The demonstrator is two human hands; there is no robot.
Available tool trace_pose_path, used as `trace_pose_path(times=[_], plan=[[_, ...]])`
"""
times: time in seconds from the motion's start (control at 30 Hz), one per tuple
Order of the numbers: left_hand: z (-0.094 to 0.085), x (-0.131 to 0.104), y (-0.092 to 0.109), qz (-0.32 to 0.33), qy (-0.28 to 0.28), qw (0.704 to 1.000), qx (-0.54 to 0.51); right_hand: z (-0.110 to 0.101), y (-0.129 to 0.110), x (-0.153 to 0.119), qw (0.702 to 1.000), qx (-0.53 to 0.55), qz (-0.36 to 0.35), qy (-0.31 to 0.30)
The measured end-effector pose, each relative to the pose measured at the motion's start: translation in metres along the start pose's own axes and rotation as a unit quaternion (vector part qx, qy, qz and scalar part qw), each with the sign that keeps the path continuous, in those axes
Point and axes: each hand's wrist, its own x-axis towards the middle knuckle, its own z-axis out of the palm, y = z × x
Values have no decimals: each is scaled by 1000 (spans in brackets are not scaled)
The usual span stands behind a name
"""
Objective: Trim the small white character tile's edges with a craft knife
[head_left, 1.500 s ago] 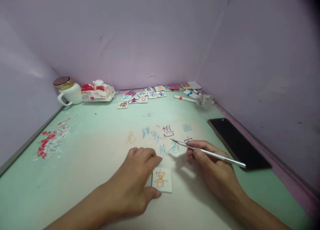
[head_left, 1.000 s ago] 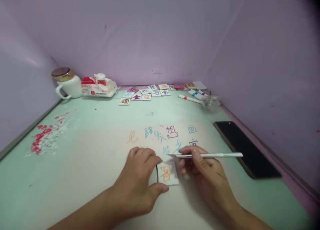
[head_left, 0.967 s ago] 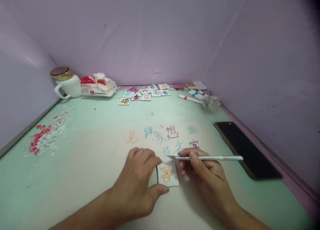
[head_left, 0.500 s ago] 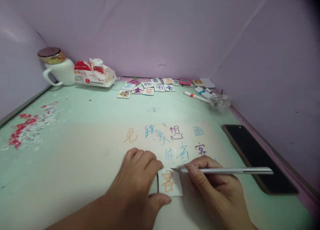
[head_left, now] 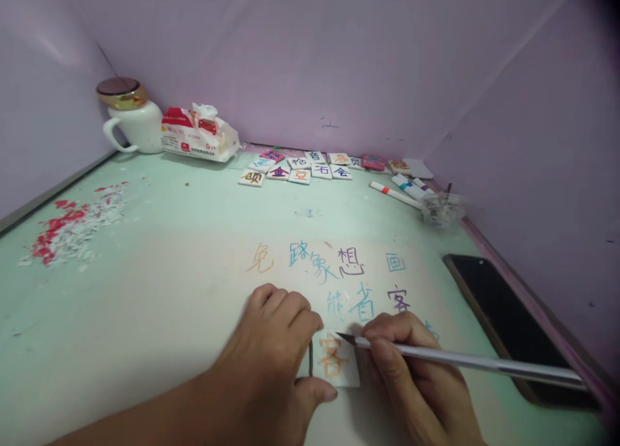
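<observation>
A square white tile [head_left: 352, 372] with an orange written character lies on the table in front of me. My left hand [head_left: 271, 343] is closed on its left side, fingers at the top edge and thumb along the bottom. Between the thumb and fingers of my right hand [head_left: 421, 375] is a craft knife [head_left: 460, 357] with a silver handle. Its dark pointed blade is at the tile's upper edge, just above the character; whether the tip touches is hard to tell. Several coloured characters are written on the table [head_left: 159, 317] beyond my hands.
Several lettered tiles [head_left: 300, 177] lie along the back wall. A white mug [head_left: 140, 128] and a tissue pack [head_left: 198, 136] stand back left, with red and white shavings [head_left: 80, 223] nearer. Markers [head_left: 394, 195], a clear plastic container [head_left: 442, 208] and a phone [head_left: 498, 310] are at the right.
The knife's handle end has swung down toward me, so it now slopes lower to the right. My left hand keeps its hold on the tile. The whole view has shifted slightly.
</observation>
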Motion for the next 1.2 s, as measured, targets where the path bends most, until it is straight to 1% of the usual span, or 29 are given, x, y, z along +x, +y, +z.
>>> trace_pose_path(times=[0.1, 0.23, 0.37, 0.5, 0.63, 1.2], plan=[[1, 0, -1, -3, 1, 1000, -3, -1, -1, 2, 1000, -22, -10, -2], [1, 0, -1, 1, -9, 1000, -5, 1, -2, 3, 998, -48, -26, -25], [3, 1, -2, -1, -3, 1000, -6, 3, 0, 3, 997, -54, -45, -16], [4, 1, -3, -2, -2, 1000, -5, 3, 1, 3, 996, -65, -54, -23], [5, 0, -3, -1, 1, 1000, -5, 4, 0, 4, 996, -75, -55, -20], [8, 1, -4, 0, 12, 1000, -5, 7, 1, 1, 995, -82, -43, -45]])
